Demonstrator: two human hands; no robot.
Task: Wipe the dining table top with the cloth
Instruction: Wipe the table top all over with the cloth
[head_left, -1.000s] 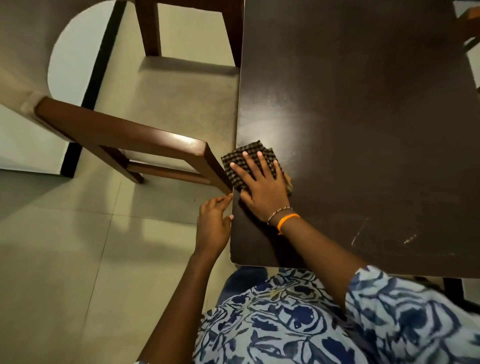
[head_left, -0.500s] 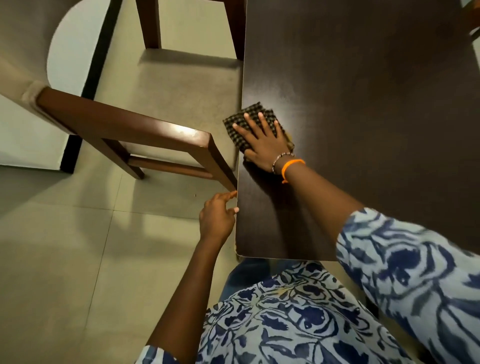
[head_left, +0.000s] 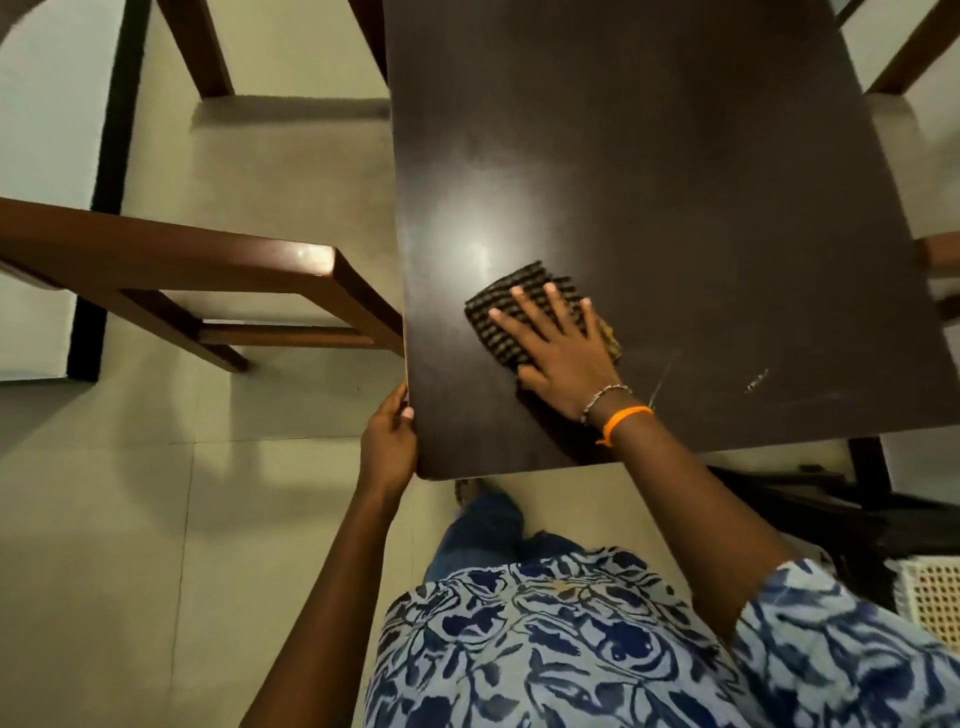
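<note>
The dark wooden tabletop (head_left: 675, 182) fills the view above a pale tiled floor. On its near left part lies the folded checked cloth (head_left: 524, 312), pressed flat under the spread fingers of the right hand (head_left: 561, 353). The left hand (head_left: 389, 441), fingers curled, grips the table's left edge. Wiping is mid-stroke; next likely calls for sweeping toward the unwiped far side.

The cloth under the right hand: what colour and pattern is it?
The cloth is dark, black-and-tan checked, seen in the head view.
</note>
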